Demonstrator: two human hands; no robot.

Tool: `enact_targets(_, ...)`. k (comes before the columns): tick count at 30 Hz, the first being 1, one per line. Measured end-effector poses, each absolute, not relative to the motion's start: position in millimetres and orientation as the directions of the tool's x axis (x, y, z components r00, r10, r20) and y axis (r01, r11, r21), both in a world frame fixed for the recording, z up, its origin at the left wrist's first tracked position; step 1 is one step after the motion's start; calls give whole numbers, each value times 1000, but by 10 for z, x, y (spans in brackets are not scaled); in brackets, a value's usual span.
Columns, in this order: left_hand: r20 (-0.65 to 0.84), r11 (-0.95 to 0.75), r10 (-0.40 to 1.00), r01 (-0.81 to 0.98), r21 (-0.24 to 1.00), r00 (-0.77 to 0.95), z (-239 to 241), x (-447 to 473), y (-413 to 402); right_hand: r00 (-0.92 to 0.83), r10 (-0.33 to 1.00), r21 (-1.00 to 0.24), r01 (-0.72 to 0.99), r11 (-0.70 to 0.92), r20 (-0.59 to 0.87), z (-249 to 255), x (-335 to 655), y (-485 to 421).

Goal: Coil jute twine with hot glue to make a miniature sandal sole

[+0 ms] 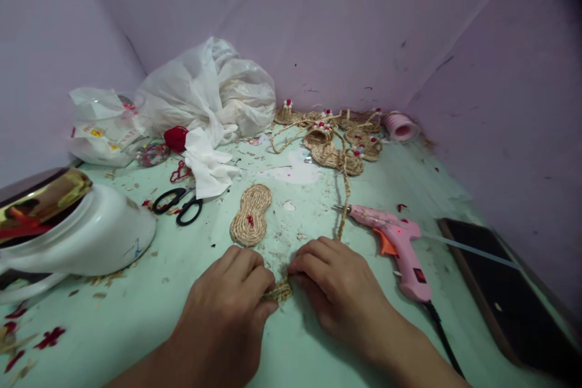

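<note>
Between my hands is a small piece of braided straw cord, partly hidden by my fingers. My left hand is closed in a pinch on it from the left. Opposite, my right hand has its fingers curled together at the piece's right end; the longer straw braid runs from the back pile down behind this hand. Just beyond my left hand lies a flat woven straw sole with a small red mark. Right of my right hand, a pink glue gun lies on its side, its red light lit and a glue stick in its back.
Woven straw slippers with red and white beads are piled at the back, beside a pink ribbon roll. Black-handled scissors, white tissue and plastic bags lie left. A white pot and dark phone flank my arms.
</note>
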State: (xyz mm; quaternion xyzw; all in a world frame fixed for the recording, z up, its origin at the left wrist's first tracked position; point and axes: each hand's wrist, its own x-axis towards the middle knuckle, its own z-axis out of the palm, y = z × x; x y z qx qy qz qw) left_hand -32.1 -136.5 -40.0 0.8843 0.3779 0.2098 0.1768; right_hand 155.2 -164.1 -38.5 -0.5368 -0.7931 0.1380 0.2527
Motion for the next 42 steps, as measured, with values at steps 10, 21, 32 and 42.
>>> enact_targets(10,169,-626,755,621,472,633,-387,-307,-1372,-235,930,-382,862,335,284,-403,1451,-1620)
enact_targets(21,123,-597,770,641,482,626,-384,-317,-1374,-311,930,-432,825,366,194,-320,1535,-1677)
enact_targets(32,120,-625,744,622,472,657,-363,-295,-1377,-282,955,-537,793,288,95,-228,1534,-1708)
enact_targets(42,4,-524,761,611,593,648,-230,-431,-1308,-319,944,-619,726,299,81,-317,1429,-1716)
